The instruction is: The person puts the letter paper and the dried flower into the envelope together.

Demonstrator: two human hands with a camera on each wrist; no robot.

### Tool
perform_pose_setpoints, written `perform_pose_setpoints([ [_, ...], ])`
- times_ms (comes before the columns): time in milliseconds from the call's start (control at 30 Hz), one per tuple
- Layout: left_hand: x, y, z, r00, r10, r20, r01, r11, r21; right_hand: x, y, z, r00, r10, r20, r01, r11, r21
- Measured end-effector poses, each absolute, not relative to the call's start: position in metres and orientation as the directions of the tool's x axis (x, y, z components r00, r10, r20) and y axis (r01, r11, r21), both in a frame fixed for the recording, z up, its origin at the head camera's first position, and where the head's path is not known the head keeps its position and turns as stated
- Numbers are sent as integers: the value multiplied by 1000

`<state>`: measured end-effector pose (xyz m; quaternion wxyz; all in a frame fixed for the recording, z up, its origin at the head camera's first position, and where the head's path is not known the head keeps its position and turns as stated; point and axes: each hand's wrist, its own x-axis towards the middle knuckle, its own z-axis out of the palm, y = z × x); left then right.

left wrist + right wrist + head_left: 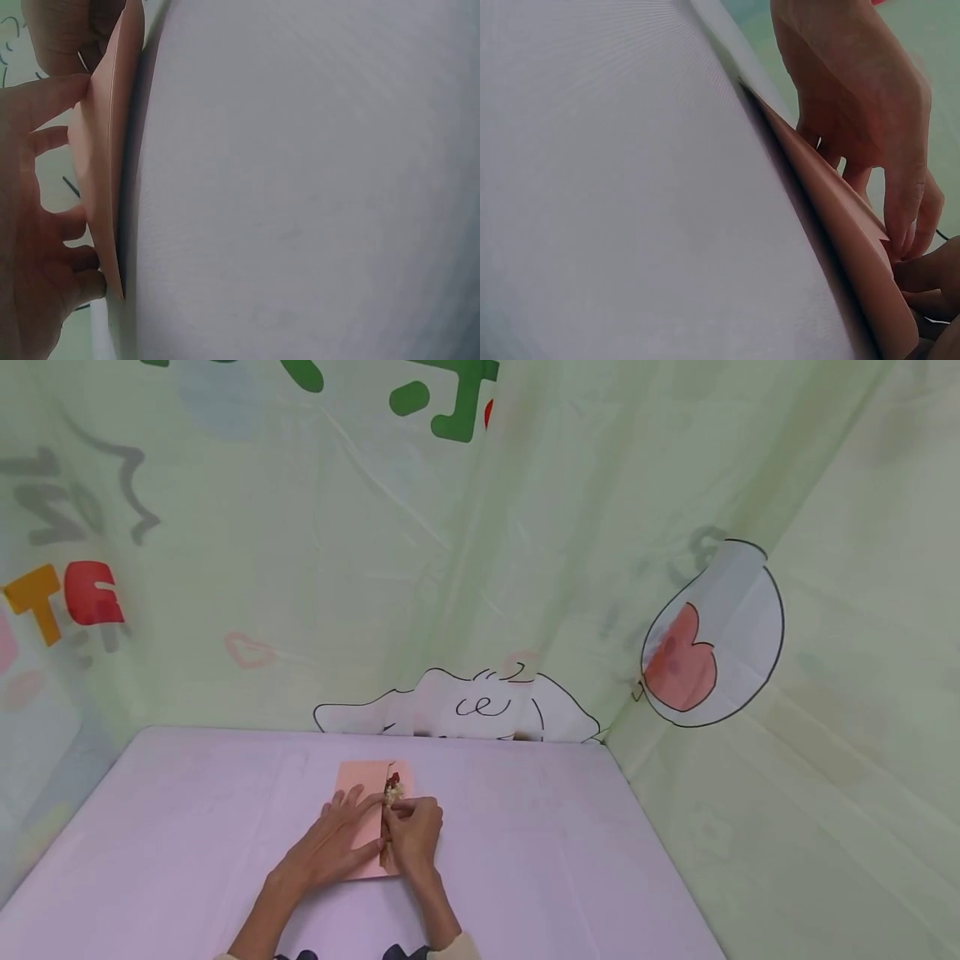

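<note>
A pink folded paper card (360, 774) lies on the table, and a small dried flower bunch (393, 791) runs along its right part. The bunch has a dark red bloom, cream florets and brown stems. My left hand (337, 839) presses on the card's left part with fingers spread, its index finger and thumb reaching the stems. With thumb and bent fingers, my right hand (415, 829) pinches at the middle of the bunch, hiding that part. In the left wrist view the card (97, 150) shows edge-on, its layers slightly parted.
A pale lilac cloth covers the table (540, 860). Behind it and at the sides hang light green curtains (375, 568) with printed letters and cartoon figures. The table's right edge slants beside the right curtain.
</note>
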<state>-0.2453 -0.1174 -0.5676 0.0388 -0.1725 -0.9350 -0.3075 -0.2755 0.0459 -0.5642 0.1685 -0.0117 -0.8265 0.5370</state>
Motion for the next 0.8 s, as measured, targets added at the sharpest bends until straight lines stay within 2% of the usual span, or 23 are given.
perform_pose_setpoints([
  [500, -243, -115, -569, -937, 294, 191, 350, 747, 565, -275, 43, -560, -979, 93, 180, -120, 450, -885],
  [800, -245, -116, -572, -927, 309, 212, 375, 762, 528, -278, 57, -559, -983, -13, 181, -169, 435, -884],
])
